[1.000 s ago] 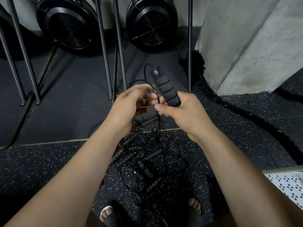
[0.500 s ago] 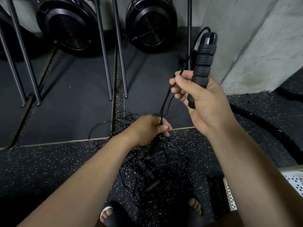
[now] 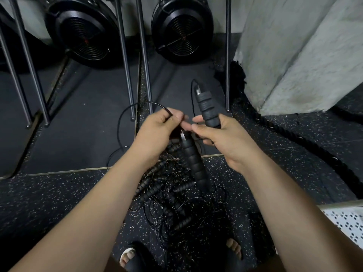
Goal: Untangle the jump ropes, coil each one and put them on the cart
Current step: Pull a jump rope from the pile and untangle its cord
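Note:
A tangle of black jump ropes (image 3: 172,199) with several ribbed foam handles lies on the speckled floor between my forearms. My right hand (image 3: 222,138) grips one ribbed black handle (image 3: 207,108), which points up and away. My left hand (image 3: 157,132) pinches a thin black cord (image 3: 127,112) that loops out to the left. A second handle (image 3: 194,163) hangs down from where my fingertips meet, just above the pile. The two hands touch at the fingertips.
Two black round fans (image 3: 82,30) (image 3: 182,28) stand at the back behind metal rack legs (image 3: 125,61). A concrete pillar (image 3: 294,55) rises at right, with a thick battle rope (image 3: 306,142) curling round its base. A white perforated cart corner (image 3: 347,224) shows at lower right.
My right hand has come down and left with its handle. My left hand has risen from the pile to meet it, lifting a second handle and a loop of cord.

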A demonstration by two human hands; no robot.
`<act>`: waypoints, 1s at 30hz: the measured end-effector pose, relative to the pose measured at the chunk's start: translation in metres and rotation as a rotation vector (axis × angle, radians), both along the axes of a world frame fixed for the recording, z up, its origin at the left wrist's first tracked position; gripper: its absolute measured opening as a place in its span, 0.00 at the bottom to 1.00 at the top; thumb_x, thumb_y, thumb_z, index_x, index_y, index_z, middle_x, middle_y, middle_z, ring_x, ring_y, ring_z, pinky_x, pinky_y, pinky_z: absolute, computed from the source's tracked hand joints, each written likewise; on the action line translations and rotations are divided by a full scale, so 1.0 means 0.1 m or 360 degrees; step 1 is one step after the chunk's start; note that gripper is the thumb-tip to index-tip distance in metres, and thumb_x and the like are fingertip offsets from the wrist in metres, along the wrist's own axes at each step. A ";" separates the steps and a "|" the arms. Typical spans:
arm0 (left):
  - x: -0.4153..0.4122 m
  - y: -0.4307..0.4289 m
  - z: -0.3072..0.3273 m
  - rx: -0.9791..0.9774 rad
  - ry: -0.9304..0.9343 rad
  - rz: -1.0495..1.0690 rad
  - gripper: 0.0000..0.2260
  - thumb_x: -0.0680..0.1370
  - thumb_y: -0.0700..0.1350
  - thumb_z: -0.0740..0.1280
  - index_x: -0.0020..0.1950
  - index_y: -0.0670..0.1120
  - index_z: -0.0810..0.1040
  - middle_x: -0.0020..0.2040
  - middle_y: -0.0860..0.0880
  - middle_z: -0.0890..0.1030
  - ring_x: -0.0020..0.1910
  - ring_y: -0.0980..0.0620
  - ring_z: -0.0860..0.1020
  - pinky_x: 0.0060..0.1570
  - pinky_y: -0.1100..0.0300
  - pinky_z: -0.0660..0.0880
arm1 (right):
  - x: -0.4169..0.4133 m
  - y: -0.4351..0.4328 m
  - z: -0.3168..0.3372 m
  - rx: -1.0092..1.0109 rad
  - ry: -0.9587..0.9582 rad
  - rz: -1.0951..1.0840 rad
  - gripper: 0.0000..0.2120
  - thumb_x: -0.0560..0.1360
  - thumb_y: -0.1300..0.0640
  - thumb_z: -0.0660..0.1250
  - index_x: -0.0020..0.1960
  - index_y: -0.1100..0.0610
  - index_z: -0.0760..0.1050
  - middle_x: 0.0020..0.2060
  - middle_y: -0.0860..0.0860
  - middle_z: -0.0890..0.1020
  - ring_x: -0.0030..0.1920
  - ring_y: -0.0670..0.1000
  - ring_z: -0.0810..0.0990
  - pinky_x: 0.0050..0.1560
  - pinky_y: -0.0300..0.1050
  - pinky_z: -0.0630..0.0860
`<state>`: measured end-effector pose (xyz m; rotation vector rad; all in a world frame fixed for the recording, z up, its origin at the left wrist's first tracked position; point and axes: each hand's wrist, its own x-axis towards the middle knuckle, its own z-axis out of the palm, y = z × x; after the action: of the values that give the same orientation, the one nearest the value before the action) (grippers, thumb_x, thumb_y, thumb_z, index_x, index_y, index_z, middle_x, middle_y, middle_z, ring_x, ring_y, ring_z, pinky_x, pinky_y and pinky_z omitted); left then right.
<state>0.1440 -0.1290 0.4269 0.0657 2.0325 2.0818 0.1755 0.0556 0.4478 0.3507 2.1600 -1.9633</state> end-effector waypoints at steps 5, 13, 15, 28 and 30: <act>-0.11 -0.14 0.07 0.0316 -0.0072 0.0214 0.07 0.86 0.41 0.65 0.56 0.41 0.81 0.46 0.43 0.86 0.47 0.46 0.86 0.51 0.50 0.85 | 0.08 -0.11 0.03 -0.0092 -0.0205 0.0282 0.14 0.79 0.48 0.77 0.62 0.50 0.82 0.52 0.51 0.89 0.51 0.52 0.84 0.57 0.51 0.82; -0.08 -0.09 0.10 0.0669 -0.0270 0.0605 0.07 0.86 0.40 0.65 0.55 0.39 0.82 0.43 0.44 0.86 0.41 0.50 0.85 0.46 0.60 0.82 | 0.18 -0.34 0.05 -0.0273 -0.0178 0.0305 0.14 0.81 0.51 0.75 0.64 0.55 0.80 0.53 0.57 0.89 0.55 0.57 0.89 0.64 0.57 0.84; -0.08 -0.06 0.12 0.0827 -0.0361 0.0668 0.06 0.86 0.40 0.66 0.55 0.39 0.81 0.43 0.45 0.85 0.39 0.50 0.82 0.49 0.56 0.83 | 0.19 -0.38 0.01 -0.0153 -0.0113 0.0282 0.13 0.80 0.50 0.76 0.62 0.51 0.81 0.52 0.49 0.89 0.55 0.51 0.88 0.62 0.52 0.84; 0.08 -0.05 0.23 0.0192 -0.0453 0.0077 0.20 0.81 0.63 0.70 0.60 0.48 0.86 0.58 0.46 0.88 0.59 0.46 0.86 0.63 0.47 0.80 | 0.17 -0.27 0.14 -0.0246 -0.0020 0.0060 0.12 0.80 0.51 0.76 0.61 0.51 0.83 0.54 0.50 0.89 0.57 0.52 0.88 0.63 0.54 0.82; 0.11 -0.02 0.25 0.0118 -0.0367 0.0002 0.12 0.82 0.57 0.72 0.55 0.49 0.85 0.52 0.49 0.88 0.51 0.50 0.85 0.54 0.53 0.81 | 0.17 -0.23 0.14 -0.0248 -0.0027 0.0062 0.12 0.80 0.50 0.76 0.62 0.51 0.82 0.54 0.50 0.89 0.57 0.53 0.88 0.62 0.56 0.83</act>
<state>0.1550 -0.1309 0.4515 -0.1561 1.8217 2.0585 0.1928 0.0329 0.4615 0.2967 1.9725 -2.0821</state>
